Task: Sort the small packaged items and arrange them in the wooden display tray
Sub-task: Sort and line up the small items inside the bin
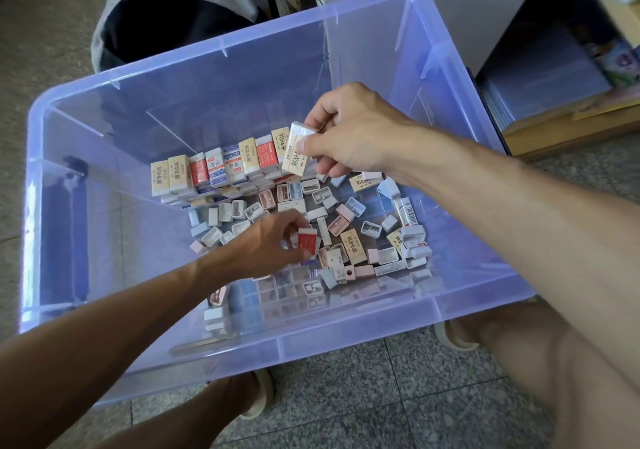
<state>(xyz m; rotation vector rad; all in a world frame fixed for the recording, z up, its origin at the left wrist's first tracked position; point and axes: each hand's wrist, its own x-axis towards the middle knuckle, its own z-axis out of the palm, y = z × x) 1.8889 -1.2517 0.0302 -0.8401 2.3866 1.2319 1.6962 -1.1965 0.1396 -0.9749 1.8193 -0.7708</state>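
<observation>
Inside a clear blue plastic bin, a neat row of packaged erasers stands upright along the far side. Loose small sharpeners and erasers lie scattered over the bin floor. My right hand pinches a cream eraser labelled ERASER at the right end of the row. My left hand pinches a red eraser just above the loose pile. No wooden tray is in view.
A black bin with a grey liner stands behind the container. Shelving with stacked stationery is at the right. My knees and sandalled feet are on the speckled tile floor close to the bin's near wall.
</observation>
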